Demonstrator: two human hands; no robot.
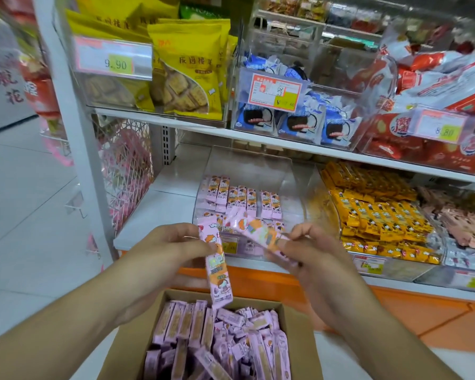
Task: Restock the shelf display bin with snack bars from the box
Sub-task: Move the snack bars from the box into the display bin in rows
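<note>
A cardboard box (pixel 296 322) full of pink snack bars (pixel 220 341) sits low in front of me. My left hand (pixel 173 248) grips a pink and orange bar (pixel 217 272) that hangs down over the box. My right hand (pixel 299 250) holds another pink bar (pixel 258 231), tilted, with its far end pointing up-left toward the bin. Just beyond my hands, on the lower shelf, stands the clear display bin (pixel 291 171). It holds a back row of upright pink bars (pixel 239 198) and more lying in front.
A bin of yellow bars (pixel 373 212) stands right of the pink bin. The upper shelf (pixel 176 124) carries yellow bags (pixel 187 69), blue cookie packs (pixel 299 122) and red packs (pixel 422 86). A white upright post (pixel 77 133) and a wire rack (pixel 126 171) stand at left.
</note>
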